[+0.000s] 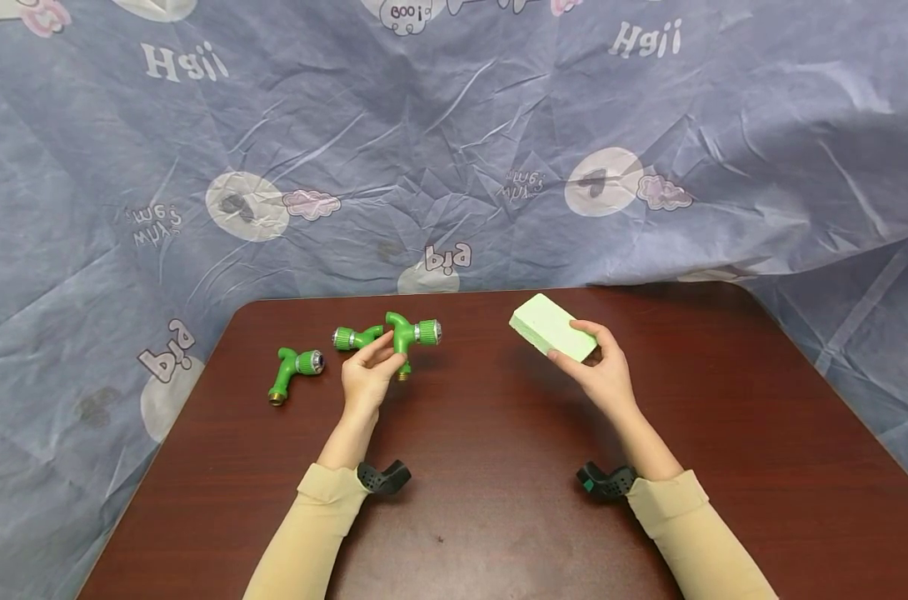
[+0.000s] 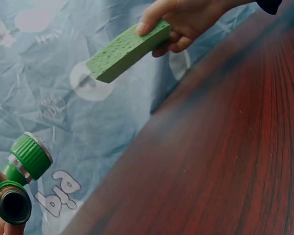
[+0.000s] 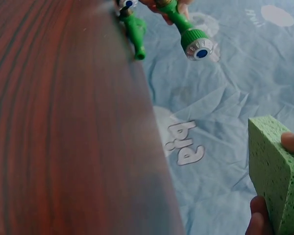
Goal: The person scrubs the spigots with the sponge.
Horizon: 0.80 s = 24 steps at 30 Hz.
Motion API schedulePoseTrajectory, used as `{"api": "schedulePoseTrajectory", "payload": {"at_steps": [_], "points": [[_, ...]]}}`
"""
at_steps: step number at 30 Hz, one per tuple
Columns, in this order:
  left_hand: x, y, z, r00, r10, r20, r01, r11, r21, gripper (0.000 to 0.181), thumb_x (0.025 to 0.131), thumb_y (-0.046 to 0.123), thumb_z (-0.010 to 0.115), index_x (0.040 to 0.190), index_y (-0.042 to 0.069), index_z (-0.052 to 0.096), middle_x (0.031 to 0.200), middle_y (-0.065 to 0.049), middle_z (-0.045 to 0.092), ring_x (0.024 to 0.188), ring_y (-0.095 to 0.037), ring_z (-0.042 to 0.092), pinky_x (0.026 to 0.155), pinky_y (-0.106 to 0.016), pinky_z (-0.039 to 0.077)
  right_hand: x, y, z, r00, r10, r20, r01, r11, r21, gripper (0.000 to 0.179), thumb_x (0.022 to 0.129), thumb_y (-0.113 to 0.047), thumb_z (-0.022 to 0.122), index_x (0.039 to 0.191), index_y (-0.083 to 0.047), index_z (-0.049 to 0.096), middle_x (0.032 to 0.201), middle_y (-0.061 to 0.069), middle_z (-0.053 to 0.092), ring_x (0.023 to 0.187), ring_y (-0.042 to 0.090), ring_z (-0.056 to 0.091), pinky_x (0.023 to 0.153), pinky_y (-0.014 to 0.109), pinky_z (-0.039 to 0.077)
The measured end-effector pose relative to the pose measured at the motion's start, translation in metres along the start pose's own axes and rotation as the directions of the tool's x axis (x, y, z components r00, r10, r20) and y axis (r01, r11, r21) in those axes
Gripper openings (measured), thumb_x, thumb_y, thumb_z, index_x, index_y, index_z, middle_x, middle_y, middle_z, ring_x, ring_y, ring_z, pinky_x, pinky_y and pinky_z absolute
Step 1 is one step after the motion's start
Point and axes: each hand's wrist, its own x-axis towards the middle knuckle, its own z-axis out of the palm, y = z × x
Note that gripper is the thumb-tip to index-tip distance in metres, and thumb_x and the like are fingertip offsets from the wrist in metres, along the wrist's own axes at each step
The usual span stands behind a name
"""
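Observation:
Between the thumb and fingers of my left hand is a green faucet with a ribbed knob and a brass threaded end, held up above the table. In the left wrist view the open threaded end of this faucet faces the camera. My right hand pinches a light green sponge by its edges, also off the table. Pores show on the sponge in the right wrist view. The two held things are apart.
Two more green faucets lie on the dark wooden table: one faucet at the left, another faucet behind my left hand. A grey-blue printed cloth hangs along the table's back edge.

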Motion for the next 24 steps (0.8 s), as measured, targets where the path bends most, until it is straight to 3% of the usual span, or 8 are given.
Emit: {"api": "schedulePoseTrajectory", "payload": {"at_steps": [5,11,16,24], "points": [[0.004,-0.010,-0.002,1.000,-0.030,-0.009,0.030,0.999,0.038,0.040,0.073,0.000,0.074,0.111,0.007,0.070,0.090,-0.013,0.069,0.079,-0.004,0.061,0.063,-0.016,0.050,0.007,0.028,0.001,0.994,0.068,-0.087,-0.071,0.997,-0.032,0.056,0.076,-0.015,0.079,0.124,-0.005,0.053,0.111,0.009,0.051,0.076,0.010,0.049,0.059,0.015,0.043],[0.010,-0.022,-0.004,0.998,-0.060,-0.005,0.060,0.996,0.066,0.039,0.074,0.002,0.075,0.112,0.009,0.070,0.097,-0.018,0.069,0.075,-0.001,0.063,0.065,-0.014,0.050,0.008,0.044,0.003,0.978,0.086,-0.189,-0.126,0.969,-0.212,0.057,0.075,-0.029,0.079,0.121,-0.006,0.054,0.119,0.013,0.049,0.097,0.022,0.046,0.077,0.031,0.038],[0.012,-0.028,-0.004,0.996,-0.091,-0.006,0.091,0.990,0.108,0.038,0.075,0.005,0.075,0.112,0.012,0.070,0.099,-0.014,0.069,0.082,-0.007,0.065,0.067,-0.016,0.050,0.007,0.054,0.005,0.970,0.128,-0.209,-0.183,0.945,-0.271,0.058,0.076,-0.035,0.076,0.122,-0.008,0.051,0.122,0.014,0.048,0.108,0.029,0.046,0.085,0.041,0.036],[0.012,-0.033,-0.002,0.994,-0.102,-0.030,0.106,0.974,0.201,0.037,0.074,0.012,0.076,0.110,0.015,0.072,0.097,-0.009,0.071,0.094,-0.017,0.064,0.070,-0.019,0.049,0.004,0.063,0.009,0.967,0.145,-0.208,-0.202,0.935,-0.291,0.059,0.076,-0.036,0.076,0.121,-0.007,0.050,0.122,0.015,0.046,0.111,0.031,0.044,0.088,0.043,0.036]]}}
